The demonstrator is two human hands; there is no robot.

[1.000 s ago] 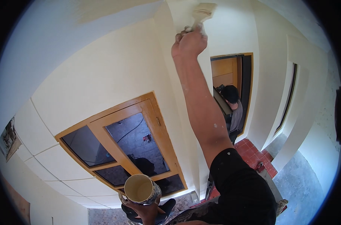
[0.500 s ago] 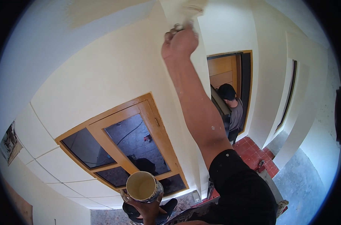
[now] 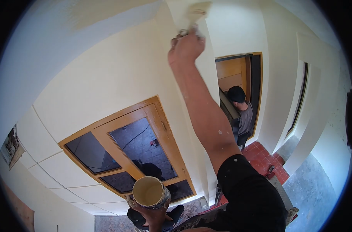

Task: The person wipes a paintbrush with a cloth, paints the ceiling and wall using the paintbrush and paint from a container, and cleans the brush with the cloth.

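Note:
My right hand (image 3: 186,47) is raised high, its fingers closed around the handle of a wide paintbrush (image 3: 199,12). Slight motion blur softens the brush, whose bristles are up against the cream wall (image 3: 118,65) near a corner; exact contact is hard to tell. Low in the view, my left hand (image 3: 154,214) grips a paint pot (image 3: 149,192) from below and the side. The pot is paint-smeared outside, with a pale coating showing inside. Light specks of paint dot my right forearm.
A wood-framed window (image 3: 160,127) lies beyond the pot. At the right, a person (image 3: 243,112) in a dark cap stands in a doorway (image 3: 257,89). Red floor tiles (image 3: 263,156) and a bluish-grey floor (image 3: 311,193) lie below. A damaged wall opening (image 3: 11,147) is far left.
The brush has shifted slightly at the top of the wall, still in my right hand. The paint pot sits marginally further right in view. The person in the doorway is almost unchanged.

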